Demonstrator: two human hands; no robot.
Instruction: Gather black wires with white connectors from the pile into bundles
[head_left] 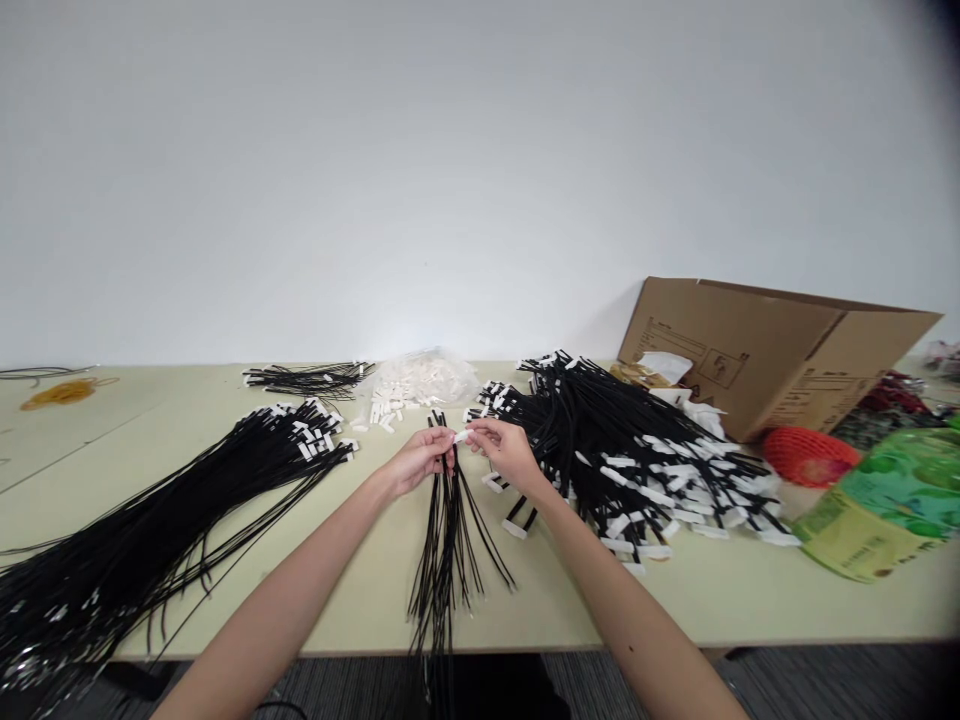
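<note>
My left hand (421, 459) is closed round the top of a bundle of thin black cords (448, 545) that hangs down over the table's front edge. My right hand (504, 447) pinches a small white clip (462, 436) right at the top of that bundle, fingertips of both hands almost touching. Just behind the hands lies a heap of loose white clips (409, 388) on clear plastic.
A long pile of black cords with white clips (172, 520) covers the left of the pale table (360, 590). A bigger pile (630, 450) lies to the right. A smaller bunch (311, 378) sits at the back. A cardboard box (772, 350), red netting (810, 455) and a green bag (885, 505) stand far right.
</note>
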